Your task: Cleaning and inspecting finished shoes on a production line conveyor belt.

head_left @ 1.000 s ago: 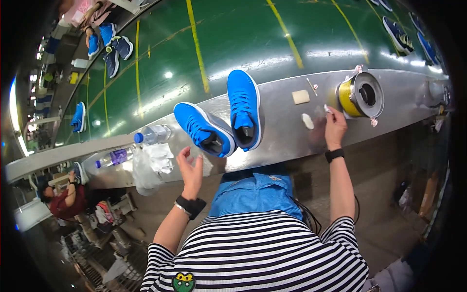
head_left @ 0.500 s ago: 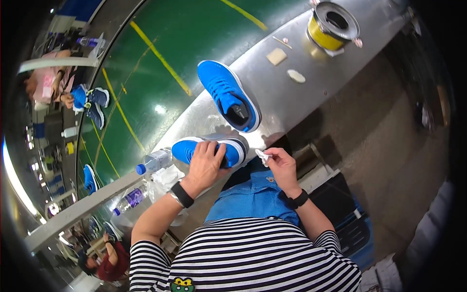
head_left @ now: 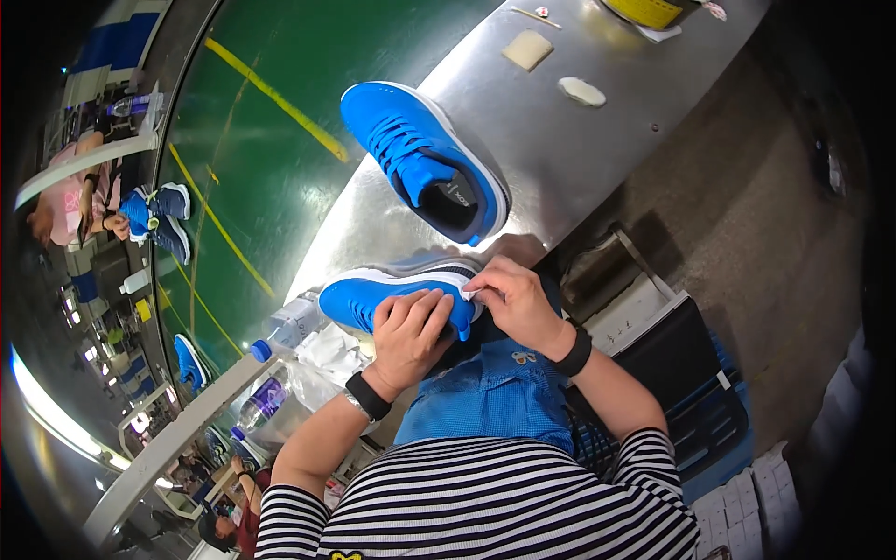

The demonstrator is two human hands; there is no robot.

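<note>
Near the front edge of the metal bench, my left hand (head_left: 409, 336) is closed over a blue sneaker (head_left: 353, 299) with a white sole. The sneaker leans on its side, its sole turned away from me. My right hand (head_left: 519, 306) pinches a small white piece of cloth or tissue (head_left: 468, 294) and presses it against the heel end, by the sole edge. Just beyond lies a second blue sneaker (head_left: 397, 135), upright, with blue laces and a dark insole; neither hand touches it.
On the metal bench (head_left: 597, 159) are a beige square pad (head_left: 527, 50), a white oval piece (head_left: 581, 91), a thin stick (head_left: 537, 18) and a yellow tin (head_left: 646, 11). Plastic bottles (head_left: 291, 322) and crumpled white paper (head_left: 331, 353) sit left. A green belt (head_left: 280, 56) runs behind; co-workers sit beyond.
My right hand has moved left and brought the white piece onto the sneaker's heel. The held sneaker has been tipped onto its side. The view has shifted slightly.
</note>
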